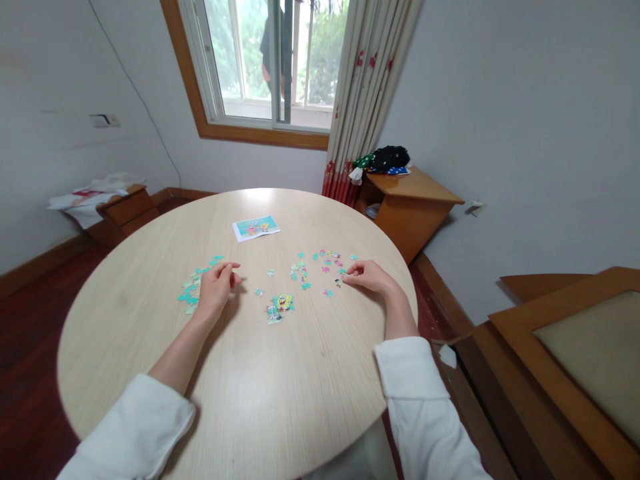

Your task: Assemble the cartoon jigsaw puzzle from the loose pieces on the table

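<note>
On the round table, a small joined part of a jigsaw puzzle shows a yellow cartoon figure. My left hand rests beside a spread of teal puzzle pieces, fingers loosely bent and apart, with nothing visible in them. To the right, my right hand has its thumb and fingertips pinched together at a small dark-and-white puzzle piece among the scattered pieces. Teal and white pieces lie between the hands, with pink pieces farther right.
A printed picture sheet lies toward the table's far side. Behind the table are a window and a curtain. A wooden cabinet with cloths stands at the back right, and a wooden chair at the right.
</note>
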Tool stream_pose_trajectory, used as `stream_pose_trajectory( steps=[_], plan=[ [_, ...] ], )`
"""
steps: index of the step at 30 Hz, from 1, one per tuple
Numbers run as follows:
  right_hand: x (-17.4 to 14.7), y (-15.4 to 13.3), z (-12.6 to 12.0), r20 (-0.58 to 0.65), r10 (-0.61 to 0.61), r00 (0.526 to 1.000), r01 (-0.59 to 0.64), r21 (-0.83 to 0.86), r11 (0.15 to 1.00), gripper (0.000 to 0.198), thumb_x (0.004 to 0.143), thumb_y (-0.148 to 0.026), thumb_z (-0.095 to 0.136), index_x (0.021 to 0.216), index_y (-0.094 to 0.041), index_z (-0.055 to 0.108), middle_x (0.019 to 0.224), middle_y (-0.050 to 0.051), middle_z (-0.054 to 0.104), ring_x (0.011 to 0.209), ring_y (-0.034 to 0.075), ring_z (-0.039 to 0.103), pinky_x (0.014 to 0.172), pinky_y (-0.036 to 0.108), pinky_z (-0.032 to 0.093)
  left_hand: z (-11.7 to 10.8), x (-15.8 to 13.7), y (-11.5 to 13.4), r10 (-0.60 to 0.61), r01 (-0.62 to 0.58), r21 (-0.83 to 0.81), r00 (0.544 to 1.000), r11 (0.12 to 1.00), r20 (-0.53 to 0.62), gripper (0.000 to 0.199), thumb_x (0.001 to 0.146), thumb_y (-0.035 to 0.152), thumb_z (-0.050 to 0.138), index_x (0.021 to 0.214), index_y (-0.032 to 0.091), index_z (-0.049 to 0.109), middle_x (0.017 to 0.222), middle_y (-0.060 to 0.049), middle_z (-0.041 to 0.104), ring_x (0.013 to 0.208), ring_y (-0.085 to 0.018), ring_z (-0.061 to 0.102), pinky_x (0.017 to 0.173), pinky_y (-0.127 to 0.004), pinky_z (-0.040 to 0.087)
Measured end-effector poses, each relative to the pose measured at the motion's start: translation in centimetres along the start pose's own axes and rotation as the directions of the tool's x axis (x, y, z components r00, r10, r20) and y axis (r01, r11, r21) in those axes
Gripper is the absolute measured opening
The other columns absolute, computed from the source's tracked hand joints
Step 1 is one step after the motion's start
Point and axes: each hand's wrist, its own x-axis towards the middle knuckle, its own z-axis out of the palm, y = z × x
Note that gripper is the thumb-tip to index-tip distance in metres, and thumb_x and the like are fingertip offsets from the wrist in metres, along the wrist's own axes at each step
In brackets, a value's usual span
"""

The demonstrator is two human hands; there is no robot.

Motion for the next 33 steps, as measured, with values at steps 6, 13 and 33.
stream_pose_trajectory(
  steps=[6,13,33],
  plan=[
    [0.7,1.0,0.3,0.027,0.006,1.000,-0.007,0.042,0.999,0.023,0.049,-0.032,0.075,0.061,-0.015,0.066,0.053,-0.003,0.055,0.050,0.009,0.046,0.049,0.023,0.032,0.1,0.0,0.3,-0.023,0.023,0.003,1.000,1.000,0.004,0.020,0.068,0.029,0.046,0.069,0.016,0.061,0.047,0.002,0.051,0.044,-0.011,0.044,0.045,-0.023,0.035],
    [1.2,2.2,0.6,-0.013,-0.016,1.000,0.017,0.073,0.997,0.031,0.045,-0.039,0.079,0.057,-0.015,0.062,0.050,-0.003,0.054,0.046,0.009,0.045,0.047,0.023,0.031,0.1,0.1,0.2,-0.032,0.032,0.003,0.999,0.999,-0.001,0.019,0.067,0.028,0.046,0.066,0.017,0.061,0.046,0.002,0.051,0.044,-0.012,0.045,0.046,-0.023,0.035],
    [0.1,-1.2,1.0,-0.062,-0.060,0.996,0.076,0.323,0.943,0.021,0.052,-0.024,0.073,0.067,-0.014,0.061,0.058,-0.003,0.056,0.054,0.008,0.048,0.054,0.023,0.037,0.1,-0.1,0.5,-0.026,0.026,0.019,1.000,0.999,0.002,0.019,0.064,0.030,0.047,0.064,0.017,0.061,0.047,0.001,0.051,0.045,-0.012,0.044,0.048,-0.023,0.036]
  ],
)
